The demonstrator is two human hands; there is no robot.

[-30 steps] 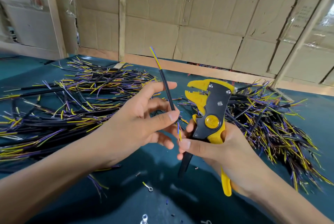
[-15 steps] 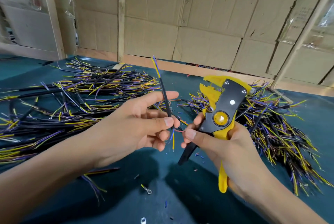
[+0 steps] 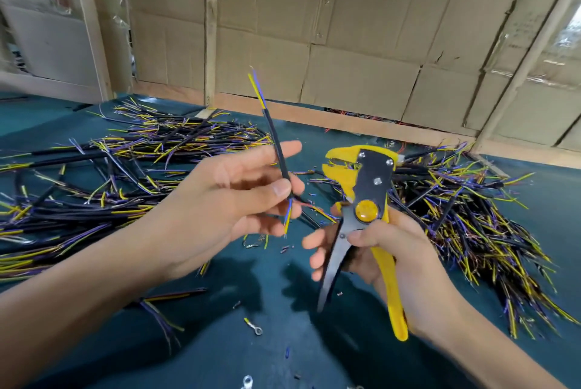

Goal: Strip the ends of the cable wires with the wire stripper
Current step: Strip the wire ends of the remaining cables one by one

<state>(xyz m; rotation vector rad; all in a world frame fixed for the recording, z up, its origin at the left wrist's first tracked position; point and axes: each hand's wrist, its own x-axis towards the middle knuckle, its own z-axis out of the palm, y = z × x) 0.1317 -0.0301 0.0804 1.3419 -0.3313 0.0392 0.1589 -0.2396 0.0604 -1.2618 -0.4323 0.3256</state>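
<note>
- The left hand (image 3: 226, 200) pinches one black cable (image 3: 278, 149) between thumb and finger. The other fingers stick out straight. It holds the cable up in the air, in the middle of the scene, so both ends are easy to see.
- The cable's top end points far and up. Its yellow and blue wires (image 3: 287, 215) hang down at the near end, probably ready for the tool.
- The right hand (image 3: 386, 250) wraps around the yellow wire stripper (image 3: 367, 200). The handles are spread apart. The tool's head points up, just right of the cable, not touching it.
- Piles of cables (image 3: 465, 222) lie left and right on the blue table (image 3: 220, 354), close enough to grab.
</note>
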